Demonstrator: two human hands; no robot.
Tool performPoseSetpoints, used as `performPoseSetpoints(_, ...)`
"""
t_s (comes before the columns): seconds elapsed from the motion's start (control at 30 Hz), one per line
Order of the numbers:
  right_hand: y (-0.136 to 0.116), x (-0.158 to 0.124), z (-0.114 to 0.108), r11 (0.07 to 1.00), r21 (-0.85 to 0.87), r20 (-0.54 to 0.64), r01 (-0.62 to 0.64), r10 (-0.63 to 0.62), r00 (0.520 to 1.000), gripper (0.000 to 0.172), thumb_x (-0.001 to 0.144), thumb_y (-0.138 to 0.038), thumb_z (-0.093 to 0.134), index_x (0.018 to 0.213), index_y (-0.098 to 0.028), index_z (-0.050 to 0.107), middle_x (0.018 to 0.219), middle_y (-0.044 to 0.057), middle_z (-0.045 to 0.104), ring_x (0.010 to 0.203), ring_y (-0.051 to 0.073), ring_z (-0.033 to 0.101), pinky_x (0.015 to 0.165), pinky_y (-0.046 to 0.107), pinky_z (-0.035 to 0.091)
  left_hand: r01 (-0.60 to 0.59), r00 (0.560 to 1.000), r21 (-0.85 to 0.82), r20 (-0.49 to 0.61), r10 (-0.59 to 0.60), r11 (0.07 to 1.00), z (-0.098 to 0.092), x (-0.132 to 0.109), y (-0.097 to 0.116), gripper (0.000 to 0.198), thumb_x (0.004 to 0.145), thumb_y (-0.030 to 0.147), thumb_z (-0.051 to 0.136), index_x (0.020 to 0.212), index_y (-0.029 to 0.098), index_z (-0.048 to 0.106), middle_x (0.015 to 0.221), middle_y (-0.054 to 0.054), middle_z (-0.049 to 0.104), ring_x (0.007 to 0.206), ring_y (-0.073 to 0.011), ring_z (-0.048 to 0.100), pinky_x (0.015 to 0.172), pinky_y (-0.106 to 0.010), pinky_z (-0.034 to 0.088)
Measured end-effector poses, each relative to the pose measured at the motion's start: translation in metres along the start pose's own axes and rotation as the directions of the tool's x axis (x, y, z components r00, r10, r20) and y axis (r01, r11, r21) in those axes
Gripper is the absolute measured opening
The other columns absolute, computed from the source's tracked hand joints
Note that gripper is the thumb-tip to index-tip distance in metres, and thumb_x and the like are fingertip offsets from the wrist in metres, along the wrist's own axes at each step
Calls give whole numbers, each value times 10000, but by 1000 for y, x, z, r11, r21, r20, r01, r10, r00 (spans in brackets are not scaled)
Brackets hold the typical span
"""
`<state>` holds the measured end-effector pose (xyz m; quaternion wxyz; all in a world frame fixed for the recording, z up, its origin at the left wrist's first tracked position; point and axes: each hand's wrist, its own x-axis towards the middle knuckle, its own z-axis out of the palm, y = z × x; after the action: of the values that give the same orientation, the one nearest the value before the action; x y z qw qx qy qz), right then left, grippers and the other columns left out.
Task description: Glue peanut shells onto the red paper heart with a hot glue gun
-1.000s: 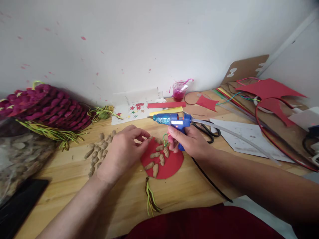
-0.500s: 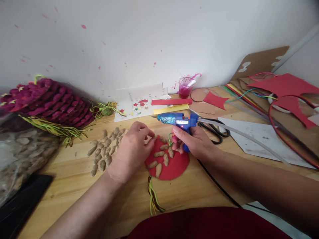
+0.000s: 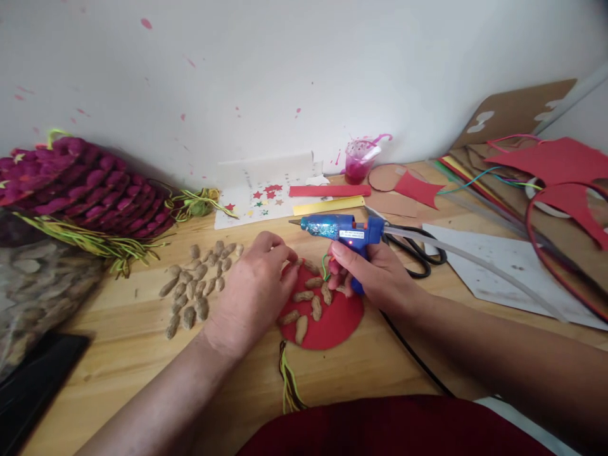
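A red paper disc (image 3: 335, 323) lies on the wooden table (image 3: 380, 367) with several peanut shells (image 3: 304, 296) stuck on it and a yarn tassel (image 3: 289, 383) hanging from its near edge. My left hand (image 3: 254, 291) rests on the disc's left edge, its fingertips pinched on a peanut shell at the top of the disc. My right hand (image 3: 375, 272) grips a blue hot glue gun (image 3: 339, 228), nozzle pointing left, a clear glue stick trailing out to the right.
Loose peanut shells (image 3: 194, 288) lie left of the disc. A magenta scaled craft piece (image 3: 80, 190) and a bag of shells (image 3: 33, 291) sit at far left. Black scissors (image 3: 418, 250), a pink cup (image 3: 356, 161), star stickers and red and brown card lie behind and right.
Both hands keep their grip and stay at the disc. The view has shifted slightly, so everything sits a little further right and lower in the picture.
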<state>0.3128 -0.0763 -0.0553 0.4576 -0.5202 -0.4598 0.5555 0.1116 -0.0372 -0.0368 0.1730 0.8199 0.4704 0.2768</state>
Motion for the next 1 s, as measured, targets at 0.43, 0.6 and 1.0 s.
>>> performPoseSetpoints(0.43, 0, -1, 0, 1000, -4, -4, -17, 17, 1000, 465, 863, -629, 685, 786, -175, 618, 709, 25, 652, 588, 136, 671, 448, 199, 462, 10, 1000, -13, 6, -10, 1000, 4, 1, -2, 80, 830, 222, 669, 770, 216, 722, 971, -69, 624, 773, -180, 562, 723, -290, 449)
performPoseSetpoints(0.6, -1, -1, 1, 1000, 12, -4, -19, 19, 1000, 475, 858, -635, 687, 781, -172, 617, 693, 18, 649, 568, 127, 664, 437, 193, 458, 0, 1000, 28, 21, 0, 1000, 4, 1, -2, 79, 827, 205, 659, 775, 213, 718, 968, -64, 613, 751, -171, 553, 725, -288, 463)
performPoseSetpoints(1.0, 2, 1, 0, 1000, -5, -21, -23, 23, 1000, 460, 858, -620, 699, 804, -169, 624, 721, 26, 658, 574, 132, 674, 423, 191, 467, 22, 998, 32, 52, -24, 999, 2, 2, -1, 98, 849, 161, 671, 802, 205, 745, 964, -74, 639, 775, -182, 586, 728, -303, 452)
